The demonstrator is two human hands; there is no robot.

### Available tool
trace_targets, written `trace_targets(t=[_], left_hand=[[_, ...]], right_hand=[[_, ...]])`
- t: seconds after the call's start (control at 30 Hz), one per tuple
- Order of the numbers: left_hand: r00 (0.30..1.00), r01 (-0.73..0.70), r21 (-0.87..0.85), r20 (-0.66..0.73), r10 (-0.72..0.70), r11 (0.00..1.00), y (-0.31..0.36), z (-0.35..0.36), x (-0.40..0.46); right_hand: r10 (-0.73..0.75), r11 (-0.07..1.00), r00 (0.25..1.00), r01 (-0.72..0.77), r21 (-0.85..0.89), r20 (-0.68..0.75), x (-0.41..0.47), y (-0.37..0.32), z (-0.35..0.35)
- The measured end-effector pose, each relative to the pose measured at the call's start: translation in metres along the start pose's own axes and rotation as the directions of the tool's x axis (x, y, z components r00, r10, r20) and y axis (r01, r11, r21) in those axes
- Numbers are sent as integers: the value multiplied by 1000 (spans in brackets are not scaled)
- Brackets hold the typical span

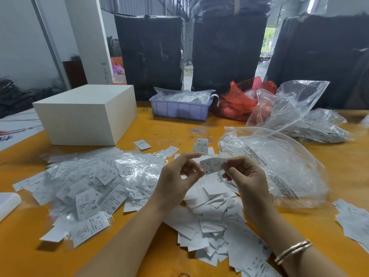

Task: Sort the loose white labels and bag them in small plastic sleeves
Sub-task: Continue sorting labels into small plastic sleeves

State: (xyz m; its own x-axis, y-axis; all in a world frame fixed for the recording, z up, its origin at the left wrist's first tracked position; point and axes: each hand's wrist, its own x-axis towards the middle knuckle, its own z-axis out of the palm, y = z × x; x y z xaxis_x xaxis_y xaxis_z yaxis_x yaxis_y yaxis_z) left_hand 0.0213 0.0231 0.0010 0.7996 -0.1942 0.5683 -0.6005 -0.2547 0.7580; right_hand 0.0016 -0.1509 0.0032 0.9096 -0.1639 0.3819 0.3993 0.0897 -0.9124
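- A person seated at an orange tabletop [199, 126] holds a small white printed label marked "M" [212, 165] above the work surface.
- The right hand [247, 176] pinches the label's right edge between thumb and curled fingers; a thin rose-gold bangle [293, 251] circles that wrist.
- The left hand [177, 176] is raised just beside the label, fingers loosely bent, thumb and forefinger apart; whether a fingertip touches the paper cannot be told.
- A heap of loose white paper labels [211, 222] lies under and between both forearms.
- To the left spreads a pile of labels already in small clear plastic sleeves [93, 184], sizes XS, S and XL legible.
- A large crumpled clear plastic bag with black print [279, 166] lies just right of the hands.
- Farther back stand a white rectangular box [87, 114], a lavender plastic bin holding bagged items [179, 111] and a crumpled red plastic bag [237, 100].
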Motion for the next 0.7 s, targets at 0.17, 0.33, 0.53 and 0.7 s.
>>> trace_targets(t=[0.17,0.33,0.53,0.7], left_hand=[[998,60,-78,-28,-63,995,1,-1,1],[994,88,-153,-57,-97,984,2,-4,2],[992,119,-218,-26,-127,969,3,-3,2],[987,139,-301,-30,-155,944,2,-3,3]], right_hand=[[-10,998,997,15,-64,80,2,0,-7],[-14,996,994,23,-84,111,4,-1,-9],[-31,987,989,54,-152,145,1,-2,-5],[13,997,993,-4,-78,120,1,-2,-6]])
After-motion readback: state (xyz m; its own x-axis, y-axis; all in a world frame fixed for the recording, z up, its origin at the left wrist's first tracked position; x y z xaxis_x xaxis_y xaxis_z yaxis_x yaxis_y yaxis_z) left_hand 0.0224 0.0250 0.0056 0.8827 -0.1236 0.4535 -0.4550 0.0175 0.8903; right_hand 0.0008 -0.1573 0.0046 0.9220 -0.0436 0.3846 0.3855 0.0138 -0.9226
